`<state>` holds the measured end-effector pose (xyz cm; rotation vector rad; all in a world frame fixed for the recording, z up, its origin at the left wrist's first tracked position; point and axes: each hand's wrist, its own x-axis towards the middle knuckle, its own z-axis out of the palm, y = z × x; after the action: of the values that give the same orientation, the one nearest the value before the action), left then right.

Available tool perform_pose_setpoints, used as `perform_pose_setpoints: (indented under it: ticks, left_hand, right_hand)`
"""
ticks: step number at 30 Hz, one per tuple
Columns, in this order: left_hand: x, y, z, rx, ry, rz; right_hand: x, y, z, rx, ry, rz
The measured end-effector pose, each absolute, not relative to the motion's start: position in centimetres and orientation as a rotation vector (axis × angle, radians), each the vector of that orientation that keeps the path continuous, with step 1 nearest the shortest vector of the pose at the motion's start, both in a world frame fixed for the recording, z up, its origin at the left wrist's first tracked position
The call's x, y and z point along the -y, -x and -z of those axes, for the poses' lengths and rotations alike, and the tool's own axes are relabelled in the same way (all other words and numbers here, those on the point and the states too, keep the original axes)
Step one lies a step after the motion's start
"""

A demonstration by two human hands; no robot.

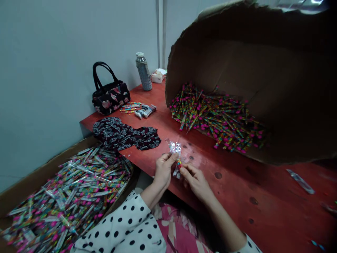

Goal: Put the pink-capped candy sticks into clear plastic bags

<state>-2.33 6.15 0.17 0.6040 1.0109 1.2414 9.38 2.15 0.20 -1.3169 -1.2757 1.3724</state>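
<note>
Above the front edge of the red table (231, 193), my two hands meet. My left hand (162, 170) pinches clear plastic sleeves (175, 147) between thumb and fingers. A thin multicoloured stick, like a pencil (179, 163), is gripped near its lower end by my right hand (195, 181); its upper part reaches my left fingertips. Whether it lies inside a sleeve is too small to tell. Behind my hands, a tipped cardboard carton (223, 63) holds a heap of similar bright sticks (210, 119) with pink ends.
At lower left stands an open carton (47, 161) full of sleeved sticks (86, 182). A dark patterned cloth (126, 135), handbag (112, 96), flask (144, 73), tissue box (158, 76) and loose sticks (130, 107) are along the table's left. One clear sleeve (300, 181) lies right.
</note>
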Motion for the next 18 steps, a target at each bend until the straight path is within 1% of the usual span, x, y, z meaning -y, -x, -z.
perform_pose_setpoints:
  ticks: [3, 6, 18]
  left_hand:
    - [-6.4, 2.6, -0.2, -1.015, -0.578, -1.27]
    - [-6.2, 2.1, 0.1, -1.035, -0.613, -1.226]
    - [-6.2, 2.2, -0.1, -1.066, -0.599, -1.135]
  right_hand:
    - [-2.0, -9.4, 0.1, 1.248, 1.309, -1.353]
    - [-2.4, -9.3, 0.1, 1.204, 1.342, -1.3]
    - [-3.7, -8.5, 0.9, 1.021, 1.302, -1.433]
